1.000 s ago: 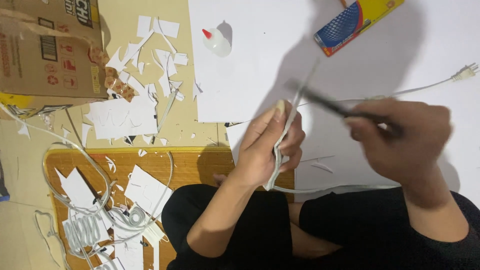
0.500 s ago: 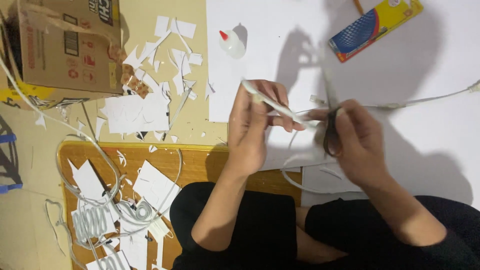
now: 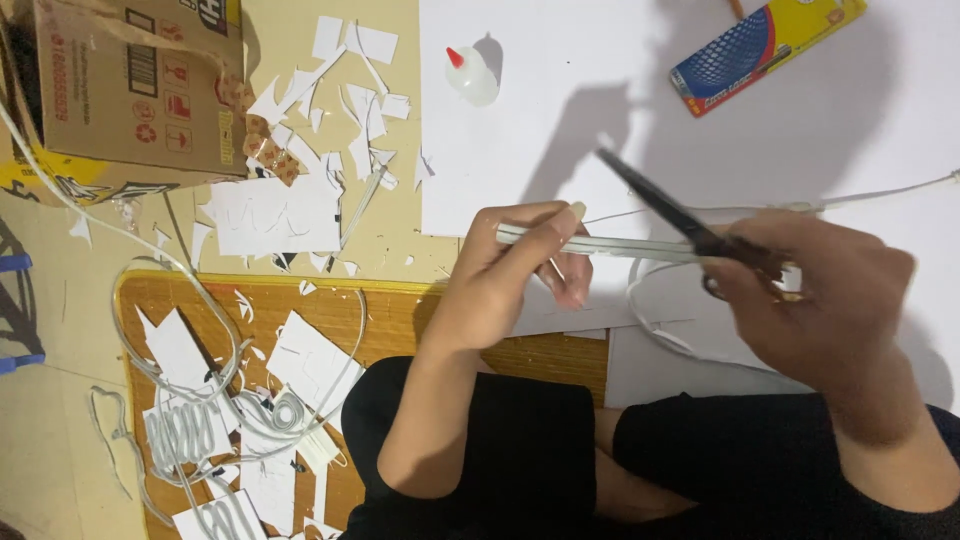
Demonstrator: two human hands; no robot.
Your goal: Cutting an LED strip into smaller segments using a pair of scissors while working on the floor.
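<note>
- Left hand: grip closed around a flat white strip, held level above the big white sheet.
- Right hand: grip wrapped around dark scissors, blades pointing up-left, crossing just above the strip.
- Beyond the hands: small glue bottle with red tip, yellow-and-blue packet.
- Far left: cardboard box, white paper scraps, coiled white strips on a woven mat.

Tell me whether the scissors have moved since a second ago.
Yes. The scissors swung: their tip now points up-left toward the glue bottle, no longer toward the yellow box.
</note>
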